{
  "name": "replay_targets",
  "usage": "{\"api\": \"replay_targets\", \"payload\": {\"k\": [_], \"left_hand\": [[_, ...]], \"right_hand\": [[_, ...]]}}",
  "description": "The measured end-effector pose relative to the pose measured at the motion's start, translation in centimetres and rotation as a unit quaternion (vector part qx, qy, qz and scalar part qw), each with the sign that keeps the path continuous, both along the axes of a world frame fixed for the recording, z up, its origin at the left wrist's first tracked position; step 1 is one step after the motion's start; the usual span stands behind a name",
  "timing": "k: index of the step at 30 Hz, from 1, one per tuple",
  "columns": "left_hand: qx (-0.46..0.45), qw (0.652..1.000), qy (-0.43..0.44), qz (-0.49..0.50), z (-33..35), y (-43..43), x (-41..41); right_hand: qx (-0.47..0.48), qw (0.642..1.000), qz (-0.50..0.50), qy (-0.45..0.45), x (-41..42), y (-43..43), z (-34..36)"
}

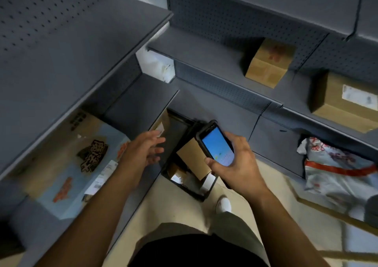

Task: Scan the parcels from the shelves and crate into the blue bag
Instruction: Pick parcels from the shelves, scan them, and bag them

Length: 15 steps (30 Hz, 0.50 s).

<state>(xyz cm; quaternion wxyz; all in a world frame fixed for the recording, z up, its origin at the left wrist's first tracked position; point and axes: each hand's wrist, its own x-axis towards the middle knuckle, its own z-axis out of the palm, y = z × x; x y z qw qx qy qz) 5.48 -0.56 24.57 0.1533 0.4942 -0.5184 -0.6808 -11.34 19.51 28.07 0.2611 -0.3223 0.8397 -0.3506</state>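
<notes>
A brown cardboard parcel (192, 156) stands in the black crate (185, 190) on the floor, between our hands. We judge the step is picking the next parcel to scan: our left hand (141, 150), fingers spread and empty, hovers just left of it and must close on it. Our right hand (235, 161) grips the handheld scanner (216, 144), screen lit

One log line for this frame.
left hand: open, by crate | right hand: holds scanner, screen lit | crate: box inside | blue bag: not in view

Brown parcels (268, 62) on grey shelves (204, 50), black crate (185, 188) holding cartons (193, 158), scanner (216, 144) screen lit
</notes>
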Motion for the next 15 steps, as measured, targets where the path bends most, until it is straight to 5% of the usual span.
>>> {"api": "replay_targets", "payload": {"k": [7, 15], "left_hand": [[0.114, 0.979, -0.007, 0.171, -7.4, -0.8, -7.7], [0.194, 0.960, -0.148, 0.141, -29.9, -5.4, -11.9]], "right_hand": [[0.036, 0.998, 0.021, -0.057, -9.2, -2.3, -7.1], [0.083, 0.994, -0.031, -0.060, -13.6, -5.3, -22.1]]}}
